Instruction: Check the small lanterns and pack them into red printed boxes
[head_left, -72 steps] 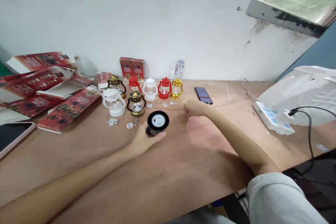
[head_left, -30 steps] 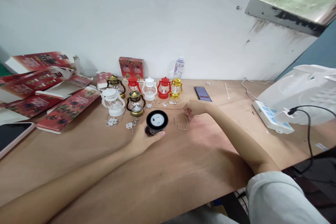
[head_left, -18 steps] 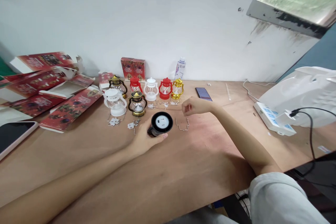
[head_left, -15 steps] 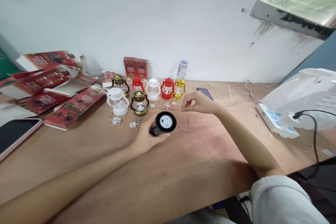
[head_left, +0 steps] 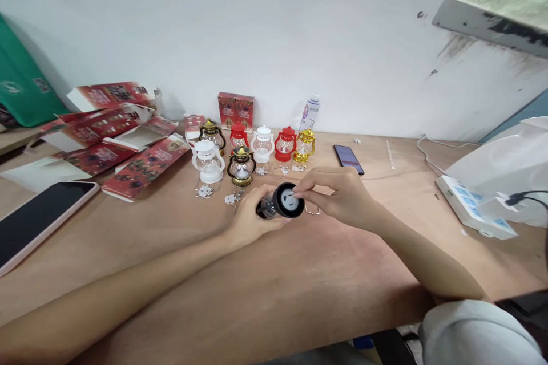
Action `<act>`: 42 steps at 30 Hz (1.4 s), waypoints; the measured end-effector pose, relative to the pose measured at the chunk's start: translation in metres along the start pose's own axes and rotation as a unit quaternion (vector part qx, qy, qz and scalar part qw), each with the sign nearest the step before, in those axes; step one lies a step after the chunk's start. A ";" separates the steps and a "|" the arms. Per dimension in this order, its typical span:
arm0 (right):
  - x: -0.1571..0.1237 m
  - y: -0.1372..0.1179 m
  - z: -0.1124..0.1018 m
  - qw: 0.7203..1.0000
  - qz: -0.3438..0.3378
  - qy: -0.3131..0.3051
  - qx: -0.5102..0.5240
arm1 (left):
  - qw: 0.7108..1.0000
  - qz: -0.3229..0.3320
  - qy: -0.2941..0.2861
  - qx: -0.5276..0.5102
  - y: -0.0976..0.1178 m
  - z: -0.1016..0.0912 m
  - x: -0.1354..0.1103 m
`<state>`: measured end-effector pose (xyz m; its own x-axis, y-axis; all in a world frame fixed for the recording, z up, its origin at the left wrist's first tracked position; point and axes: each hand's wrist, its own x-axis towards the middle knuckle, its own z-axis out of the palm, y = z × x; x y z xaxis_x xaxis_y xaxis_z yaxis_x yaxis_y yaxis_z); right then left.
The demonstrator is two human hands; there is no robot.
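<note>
My left hand [head_left: 247,218] is wrapped around a small black lantern [head_left: 269,204] with a clear globe. It is tipped over, so its round base [head_left: 291,202] with a white underside faces me. The thumb and fingertips of my right hand [head_left: 345,197] are pinched together at the rim of that base; anything between them is too small to make out. Partly hidden behind my right hand lies a bent wire handle [head_left: 313,211]. Beyond my hands stand a bronze lantern [head_left: 241,168] and a white lantern [head_left: 208,164].
More lanterns, such as a gold one [head_left: 304,147] and a red one [head_left: 285,145], stand behind. Opened red boxes [head_left: 145,165] and a large phone [head_left: 43,217] lie left. A smaller phone [head_left: 349,159] and a power strip [head_left: 473,208] are right. A bottle [head_left: 309,113] stands by the wall.
My right hand has come down and left onto the lantern's base. The lantern has tilted further, showing more of its globe. The view has turned slightly to the left.
</note>
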<state>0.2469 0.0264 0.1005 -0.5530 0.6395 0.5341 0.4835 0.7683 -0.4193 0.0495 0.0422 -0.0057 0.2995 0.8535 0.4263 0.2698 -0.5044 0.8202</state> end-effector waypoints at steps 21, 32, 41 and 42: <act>-0.003 -0.004 0.001 0.970 -0.078 -0.072 -0.221 | 1.000 -0.015 -0.002 0.027 0.005 -0.001 -0.001; 0.001 -0.005 -0.012 0.984 0.057 -0.139 -0.095 | 0.996 -0.002 -0.004 0.084 0.011 -0.002 -0.002; 0.010 0.007 -0.009 0.947 0.237 -0.151 0.154 | 0.989 0.041 -0.025 0.141 0.015 -0.005 -0.003; 0.010 0.006 -0.007 0.948 0.236 -0.152 0.152 | 0.988 0.043 -0.025 0.146 0.015 -0.006 -0.004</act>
<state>0.2495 0.0374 0.1087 -0.5153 0.8568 0.0176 0.5332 0.3365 -0.7762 0.0471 0.0323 0.0071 0.3758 0.8022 0.4640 0.4911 -0.5970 0.6344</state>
